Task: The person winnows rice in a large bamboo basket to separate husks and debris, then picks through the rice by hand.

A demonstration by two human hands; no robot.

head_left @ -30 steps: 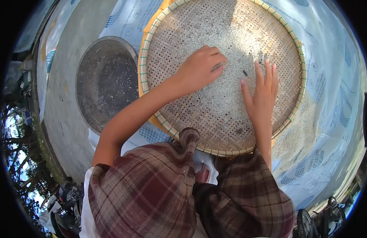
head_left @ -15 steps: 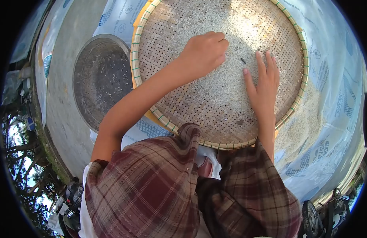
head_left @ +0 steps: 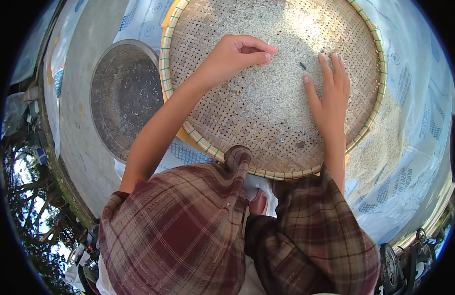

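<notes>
A round woven tray [head_left: 217, 132] with a green-stitched rim holds scattered pale grains [head_left: 271, 91]. Over the grains at its middle, my left hand [head_left: 235, 56] has thumb and forefinger pinched together; whatever lies between the tips is too small to name. My right hand [head_left: 330, 101] rests on the tray's right side, fingers spread, with nothing held. Just left of its fingertips lies a small dark piece [head_left: 302, 66] on the grains. A flat brownish bit [head_left: 300, 144] sits near the tray's lower edge.
Left of the tray stands a dark metal basin [head_left: 109, 105] with a few grains inside. Printed plastic sheeting [head_left: 414, 118] covers the ground, and more grain [head_left: 380, 147] lies on it at the right. Motorbikes [head_left: 392, 268] appear at the lower right.
My left hand has moved left and slightly up, turning from a closed fist into a pinch with its fingers visible. My right hand has shifted slightly up.
</notes>
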